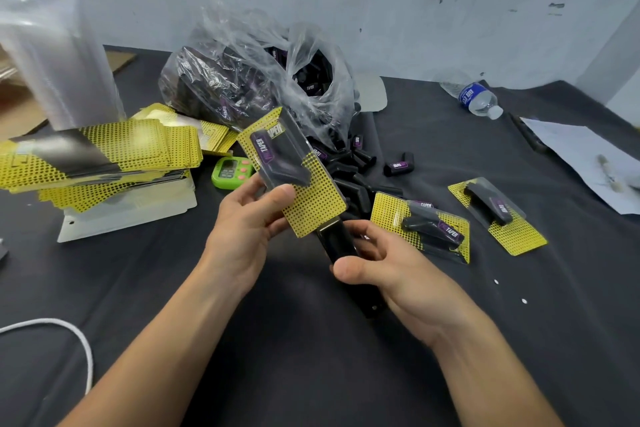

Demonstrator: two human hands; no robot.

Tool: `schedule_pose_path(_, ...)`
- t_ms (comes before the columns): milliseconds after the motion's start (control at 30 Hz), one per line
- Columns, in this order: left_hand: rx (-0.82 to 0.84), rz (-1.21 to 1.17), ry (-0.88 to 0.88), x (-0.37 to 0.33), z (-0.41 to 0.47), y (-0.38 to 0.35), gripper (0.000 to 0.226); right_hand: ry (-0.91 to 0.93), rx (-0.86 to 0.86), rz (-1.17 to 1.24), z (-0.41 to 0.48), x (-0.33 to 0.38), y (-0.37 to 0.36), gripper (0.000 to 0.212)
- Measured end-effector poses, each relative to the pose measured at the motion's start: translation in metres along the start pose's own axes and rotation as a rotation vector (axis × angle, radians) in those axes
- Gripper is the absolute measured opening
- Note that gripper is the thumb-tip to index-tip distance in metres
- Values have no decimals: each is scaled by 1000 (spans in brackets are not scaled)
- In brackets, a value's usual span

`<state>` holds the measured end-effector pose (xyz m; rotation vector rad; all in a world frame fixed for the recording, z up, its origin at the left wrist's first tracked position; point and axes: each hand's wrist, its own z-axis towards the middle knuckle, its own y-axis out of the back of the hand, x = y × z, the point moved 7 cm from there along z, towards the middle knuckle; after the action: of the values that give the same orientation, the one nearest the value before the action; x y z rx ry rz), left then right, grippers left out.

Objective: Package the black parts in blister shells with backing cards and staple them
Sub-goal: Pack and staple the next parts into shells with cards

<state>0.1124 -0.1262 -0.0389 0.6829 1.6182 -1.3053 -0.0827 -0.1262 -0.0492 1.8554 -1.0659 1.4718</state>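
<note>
The left hand (249, 229) held the blister pack (294, 173) above the table (311, 374), tilted w/ its top toward 11 o'clock. Its thumb lay on the clear front near the pack's 7 o'clock edge and the other fingers went behind the card, so the hand pinched the pack. How the hidden fingers lay, I could not tell. One black part (284, 163) sat inside the shell, over the yellow dotted card.

The right hand (391, 263) gripped the black stapler (337, 246), w/ fingers curled round its far side and the thumb on the near side. The stapler's nose met the card's bottom edge, at approx. 5 o'clock of the pack, near the left hand's fingers.

At 3 o'clock from the hands lay a finished pack (426, 225), and further out a second finished pack (498, 215). Loose black parts (360, 166) lay at 12 o'clock, below a plastic bag (263, 80) holding more of them.

At 10 o'clock was a stack of backing cards (100, 156), w/ a stack of clear shells (59, 62) behind it. A green timer (230, 170) sat btw. the cards and the held pack. A water bottle (479, 99) lay on its side at 1 o'clock, and a paper sheet (581, 163) at 2 o'clock.
</note>
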Motion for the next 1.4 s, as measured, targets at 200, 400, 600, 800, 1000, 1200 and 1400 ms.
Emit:
schedule_pose_path(200, 35, -9, -66, -6, -2, -2, 38, 49, 16, -48, -5, 3, -1, 80)
schedule_pose_path(400, 74, -58, -87, -9, -6, -6, 34, 90, 29, -85, -8, 8, -2, 76)
schedule_pose_path(600, 93, -112, -43, -6, -6, -10, 44, 131, 62, -138, -9, 10, -1, 78)
schedule_pose_path(800, 124, -47, -122, -12, -8, -12, 38, 199, 41, -135, -10, 13, 0, 75)
schedule_pose_path(1000, 208, 49, -179, -18, -18, -24, 42, 217, 62, -139, -10, 14, -3, 70)
schedule_pose_path(1200, 213, 89, -186, -18, -20, -28, 37, 203, 50, -152, -10, 14, -6, 70)
schedule_pose_path(1400, 215, 76, -151, -16, -18, -27, 33, 184, 24, -98, -9, 11, -4, 62)
